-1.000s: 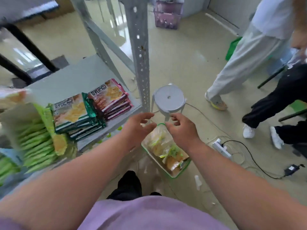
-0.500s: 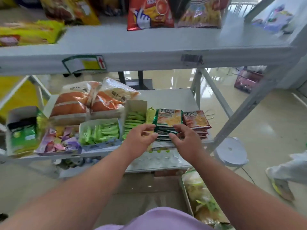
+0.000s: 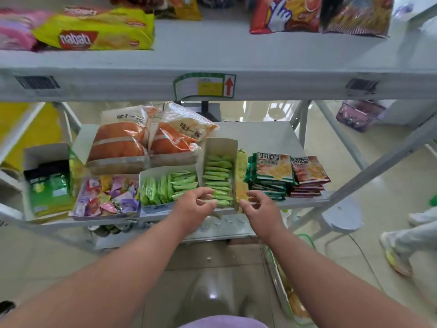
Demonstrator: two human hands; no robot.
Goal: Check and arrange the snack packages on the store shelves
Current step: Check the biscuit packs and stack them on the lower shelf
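Colours along the shelves in front of me

The shelf boards (image 3: 236, 60) were pale grey, with a green-edged label (image 3: 204, 87) showing a yellow patch and a red arrow. Up top lay a yellow packet (image 3: 94, 30) with a red logo, a pink one (image 3: 14, 31) beside it, and a red bag (image 3: 283, 14) printed with a white hand. Below, two orange-and-white bags (image 3: 142, 138) sat behind white boxes of light green sachets (image 3: 218, 178), a tray of purple, pink and yellow sweets (image 3: 108, 196), a green-trimmed stack (image 3: 272, 174) and a dark red stack (image 3: 308, 175). My top (image 3: 222, 322) was lilac.
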